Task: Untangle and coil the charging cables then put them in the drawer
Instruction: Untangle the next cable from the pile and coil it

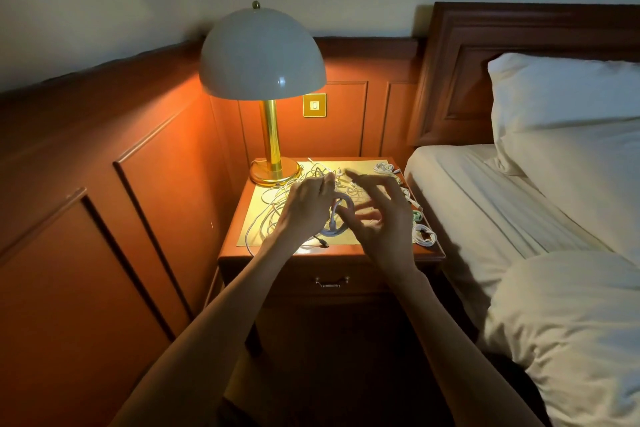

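Left hand [304, 210] grips a looped cable [341, 218] over the nightstand [346, 254], the loop hanging just right of its curled fingers. Right hand [379, 218] is spread wide, fingertips beside the loop. Tangle [273, 208] underneath, neat coils [424, 235] along the right edge, drawer [298, 282] closed.

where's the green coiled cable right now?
Head view: the small green coiled cable lies on the right edge of the wooden nightstand, just behind the white coiled cable at the front right corner, right of the right hand.
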Demonstrator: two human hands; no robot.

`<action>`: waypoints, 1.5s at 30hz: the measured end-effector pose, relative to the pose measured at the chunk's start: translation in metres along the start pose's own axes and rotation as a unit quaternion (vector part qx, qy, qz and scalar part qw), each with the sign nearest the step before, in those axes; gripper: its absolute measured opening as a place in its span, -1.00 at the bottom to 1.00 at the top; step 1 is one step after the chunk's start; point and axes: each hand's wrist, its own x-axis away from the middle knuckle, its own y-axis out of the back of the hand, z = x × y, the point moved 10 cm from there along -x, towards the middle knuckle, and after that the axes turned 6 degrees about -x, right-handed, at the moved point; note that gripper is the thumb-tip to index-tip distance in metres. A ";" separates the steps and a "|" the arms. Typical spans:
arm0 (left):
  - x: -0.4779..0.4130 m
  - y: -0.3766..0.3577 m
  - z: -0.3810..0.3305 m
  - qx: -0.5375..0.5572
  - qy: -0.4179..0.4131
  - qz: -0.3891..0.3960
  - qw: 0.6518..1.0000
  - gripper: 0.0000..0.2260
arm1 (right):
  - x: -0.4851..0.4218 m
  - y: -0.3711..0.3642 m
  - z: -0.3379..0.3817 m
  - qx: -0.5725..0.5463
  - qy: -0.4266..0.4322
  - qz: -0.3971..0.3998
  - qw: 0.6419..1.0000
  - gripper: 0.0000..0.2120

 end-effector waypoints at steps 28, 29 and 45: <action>0.003 -0.027 0.018 0.239 0.135 0.052 0.960 -0.57 | 0.022 0.001 -0.051 -0.182 -0.276 -0.022 0.944 -0.90; 0.003 -0.027 0.021 0.228 0.138 0.045 0.963 -0.58 | 0.028 -0.007 -0.057 -0.262 -0.336 -0.016 0.905 -0.91; -0.007 -0.001 0.000 -0.104 0.024 -0.115 0.988 -0.66 | 0.037 -0.025 -0.056 -0.347 -0.470 0.028 0.811 -0.62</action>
